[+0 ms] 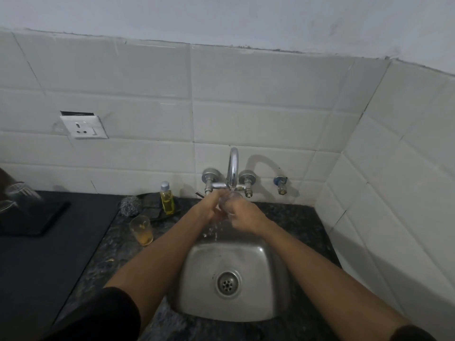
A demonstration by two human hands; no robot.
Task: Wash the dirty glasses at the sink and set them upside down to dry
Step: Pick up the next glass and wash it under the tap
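- Right hand (242,214) grips a clear glass (230,201) under the tap (232,168)
- Left hand (209,205) curled around same glass, over the steel sink (197,279)
- Water drips below hands
- Second dirty glass (142,230) upright on counter (118,244), left of sink
- Soap bottle (166,198), scrubber (130,205) behind it

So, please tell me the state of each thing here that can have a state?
tap: running
glass in hands: held under the water
left hand: grips the glass
right hand: grips the glass
glass on counter: upright, dirty, orange residue
soap bottle: upright, capped
sink: drain open, wet
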